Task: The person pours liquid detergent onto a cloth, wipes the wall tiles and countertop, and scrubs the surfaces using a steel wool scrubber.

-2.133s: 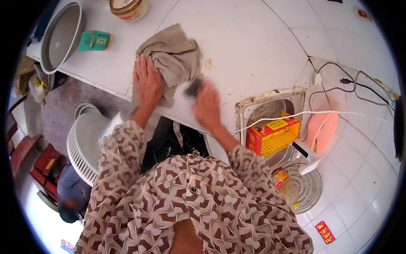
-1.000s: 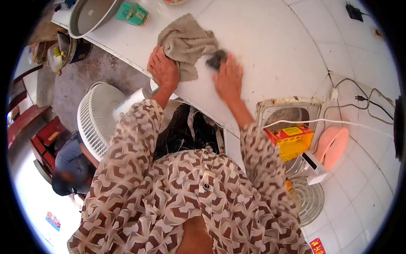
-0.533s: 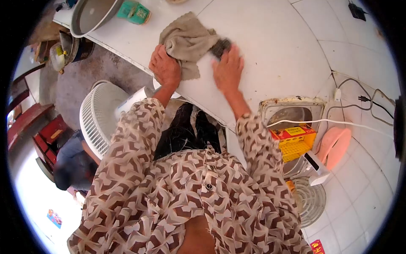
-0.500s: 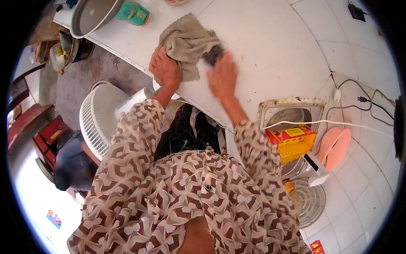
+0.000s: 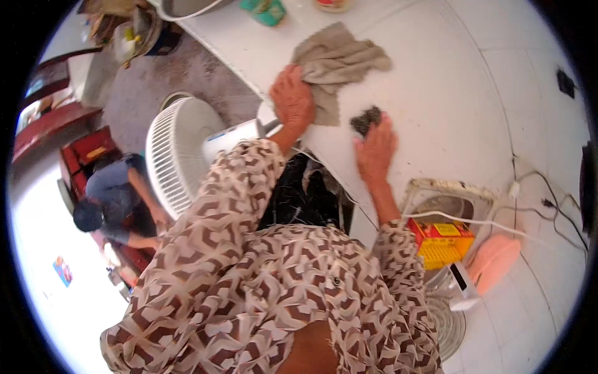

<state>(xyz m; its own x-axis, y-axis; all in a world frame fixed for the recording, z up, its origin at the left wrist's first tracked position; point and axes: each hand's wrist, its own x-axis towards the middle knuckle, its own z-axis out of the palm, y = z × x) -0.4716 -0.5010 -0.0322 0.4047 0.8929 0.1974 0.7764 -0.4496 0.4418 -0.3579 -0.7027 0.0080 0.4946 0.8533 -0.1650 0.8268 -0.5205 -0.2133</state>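
Note:
On the white countertop [image 5: 430,106] lies a crumpled grey-brown cloth [image 5: 339,59]. My left hand [image 5: 293,100] is at the cloth's near left edge, its curled fingers closed on the fabric. A dark scouring pad that looks like steel wool [image 5: 366,119] is pressed flat on the counter under the fingertips of my right hand [image 5: 377,149]. The pad sits apart from the cloth, to its near right. My right fingers partly cover the pad.
A white fan [image 5: 180,159] stands left of the counter's edge. Farther back are a green container [image 5: 265,10] and a basin [image 5: 187,7]. At right are a red-yellow box [image 5: 441,240], a pink item [image 5: 495,262] and cables [image 5: 545,206]. A person [image 5: 118,193] bends at the far left.
My right hand has drawn the scouring pad nearer to me, away from the cloth it was touching. My left hand stays at the cloth. The whole view has shifted.

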